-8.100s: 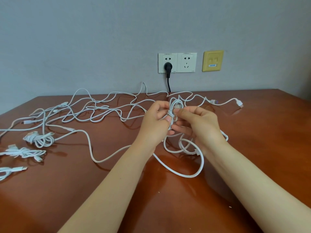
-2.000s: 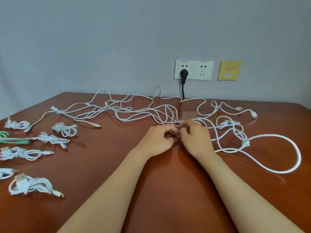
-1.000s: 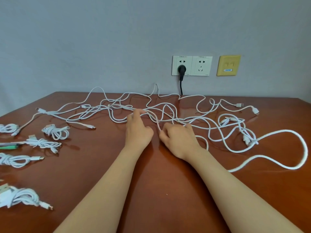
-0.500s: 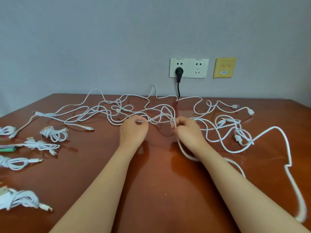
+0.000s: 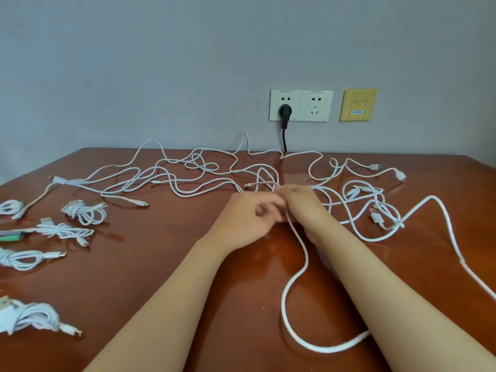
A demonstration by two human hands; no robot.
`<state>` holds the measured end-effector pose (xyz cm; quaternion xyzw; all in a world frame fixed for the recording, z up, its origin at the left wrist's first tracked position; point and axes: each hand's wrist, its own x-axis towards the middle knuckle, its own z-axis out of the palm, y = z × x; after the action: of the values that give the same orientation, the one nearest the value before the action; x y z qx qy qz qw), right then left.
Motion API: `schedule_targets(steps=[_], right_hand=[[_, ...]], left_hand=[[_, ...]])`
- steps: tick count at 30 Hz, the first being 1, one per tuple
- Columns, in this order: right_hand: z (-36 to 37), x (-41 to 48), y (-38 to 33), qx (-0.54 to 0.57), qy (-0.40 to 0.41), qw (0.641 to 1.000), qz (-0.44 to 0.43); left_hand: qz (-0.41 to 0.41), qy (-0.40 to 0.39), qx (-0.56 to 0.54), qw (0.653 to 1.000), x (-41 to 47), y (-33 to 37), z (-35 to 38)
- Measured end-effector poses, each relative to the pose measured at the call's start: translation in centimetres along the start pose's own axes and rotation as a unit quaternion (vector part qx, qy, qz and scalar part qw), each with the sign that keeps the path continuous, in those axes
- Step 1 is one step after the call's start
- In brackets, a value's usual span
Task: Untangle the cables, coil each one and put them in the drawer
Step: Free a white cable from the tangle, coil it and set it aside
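Note:
A tangle of thin white cables (image 5: 188,175) sprawls across the far half of the brown table (image 5: 161,264). My left hand (image 5: 249,216) and my right hand (image 5: 303,208) meet at the table's middle, both pinching one thick white cable (image 5: 300,259). That cable drops from my fingers, loops toward me and passes under my right forearm. Its far stretch arcs along the right side (image 5: 440,208). Several coiled white cables lie at the left, such as one bundle (image 5: 84,212) and another (image 5: 29,316). No drawer is in view.
A knot of cable ends with USB plugs (image 5: 378,216) lies right of my hands. A black plug (image 5: 285,112) sits in the white wall socket, with a yellow wall plate (image 5: 358,104) beside it. A green-tipped object (image 5: 12,236) lies at the left edge.
My hands have come together from apart, drawing the thick cable toward me. Its loop now lies near the front edge under my right forearm.

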<state>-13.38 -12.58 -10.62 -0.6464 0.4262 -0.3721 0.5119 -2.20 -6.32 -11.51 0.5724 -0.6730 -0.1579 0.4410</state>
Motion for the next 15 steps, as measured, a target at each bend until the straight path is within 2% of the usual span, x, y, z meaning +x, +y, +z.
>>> schedule_targets(steps=[2, 4, 5, 7, 9, 10, 12, 15], right_hand=[[-0.1, 0.0, 0.0, 0.029, -0.017, 0.999, 0.011], [-0.1, -0.2, -0.1, 0.004, -0.062, 0.998, -0.003], [-0.1, -0.4, -0.2, -0.017, -0.09, 0.996, -0.011], [0.1, -0.7, -0.4, -0.043, -0.137, 0.989, -0.018], [0.2, -0.9, -0.5, -0.07, -0.15, 0.986, -0.02], [0.2, -1.0, -0.6, -0.084, -0.152, 0.985, -0.022], [0.0, -1.2, -0.8, -0.089, -0.16, 0.983, -0.028], [-0.2, -1.4, -1.5, -0.044, -0.147, 0.987, -0.056]], left_hand=[[-0.011, 0.115, -0.022, 0.993, 0.4, -0.4, -0.2], [-0.006, 0.183, -0.003, 0.983, 0.8, -0.8, -0.7], [-0.01, 0.177, -0.002, 0.984, 0.9, -1.0, -0.9], [-0.016, 0.099, 0.015, 0.995, 0.7, -1.3, -1.0], [-0.019, 0.032, 0.061, 0.997, 0.6, -1.5, -0.9], [-0.03, 0.023, 0.072, 0.997, 0.5, -1.6, -0.9], [-0.04, 0.039, 0.078, 0.995, 0.5, -1.7, -1.1], [0.005, 0.085, 0.14, 0.986, 1.0, -1.9, -1.3]])
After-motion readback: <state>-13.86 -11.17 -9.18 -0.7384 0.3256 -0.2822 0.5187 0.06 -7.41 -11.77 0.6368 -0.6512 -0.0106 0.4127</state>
